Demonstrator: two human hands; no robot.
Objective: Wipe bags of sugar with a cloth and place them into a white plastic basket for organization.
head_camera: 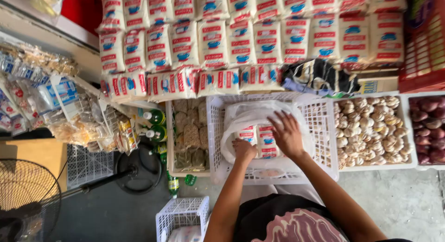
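Observation:
A white plastic crate (324, 144) stands in front of me with a clear plastic bag (245, 113) open inside it. Two white packets with red and blue print (259, 139) lie in the bag. My left hand (244, 150) rests on the near edge of the left packet, its fingers curled on it. My right hand (286, 133) lies flat over the right packet and the bag's rim, fingers spread.
Rows of the same white packets (241, 38) are stacked behind the crate. To the right sit a crate of garlic (371, 131) and one of red onions (429, 128). On the left are a box of brown blocks (187, 135), green bottles (155, 126), a fan (28, 195) and a small white basket (183, 219).

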